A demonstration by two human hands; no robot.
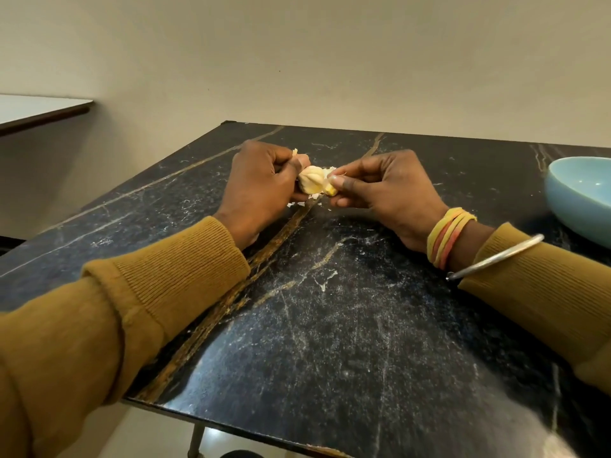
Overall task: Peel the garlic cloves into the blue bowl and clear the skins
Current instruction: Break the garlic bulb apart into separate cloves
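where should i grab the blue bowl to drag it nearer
Pinch the blue bowl at its left rim, thumb inside, coming from its left with the right hand, now pinching the garlic. It stands upright; its smooth rounded wall gives little purchase, so the thin rim is likely the surest hold.

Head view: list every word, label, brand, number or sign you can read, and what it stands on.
None: no readable text shows anywhere. The pale blue ceramic bowl, the black veined marble tabletop, the silver metal bangle and the pale garlic bulb carry no lettering.
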